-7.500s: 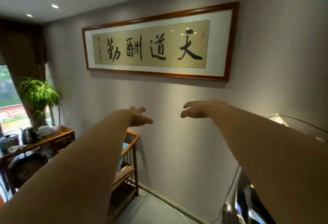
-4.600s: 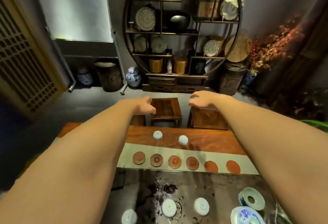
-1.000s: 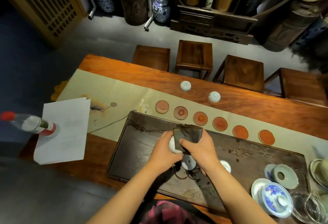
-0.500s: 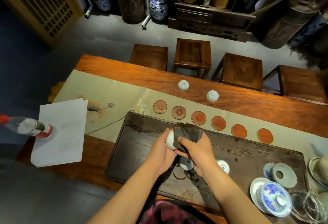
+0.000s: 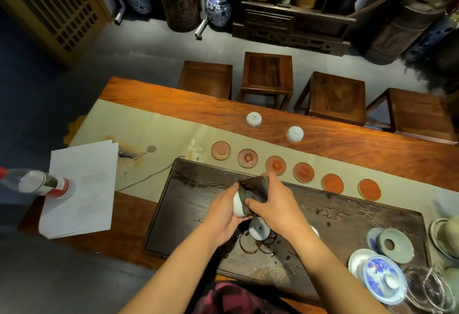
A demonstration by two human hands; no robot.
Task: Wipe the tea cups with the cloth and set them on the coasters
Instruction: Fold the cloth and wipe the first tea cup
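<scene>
A: Where was the cup being wiped?

B: In the middle of the frame, above the dark tea tray (image 5: 193, 204). The left hand (image 5: 224, 214) was curled round a small white tea cup (image 5: 239, 206), cradling its side. The right hand (image 5: 272, 205) pinched the brown cloth (image 5: 255, 188) against the cup's mouth, fingers wrapped over the fabric.

A: How would it handle?

B: I judged it light, thin-walled and brittle, and probably slick where damp. A grip round the body, as the left hand had it, looked safest; the rim would chip most easily. The cloth was soft and bunched freely.

A: And the rest of the set?

B: Six reddish coasters (image 5: 275, 165) ran in a row from centre toward the right, all bare. Two upturned cups (image 5: 253, 119) stood on the wooden table (image 5: 372, 149) beyond them, and another cup (image 5: 259, 228) sat on the tray just below the hands.

A: Anything you couldn't make out?

B: The cloth hid the cup's inside, and the right wrist covered most of a further white piece on the tray. At the lower right edge, the glassware was cut off.
</scene>
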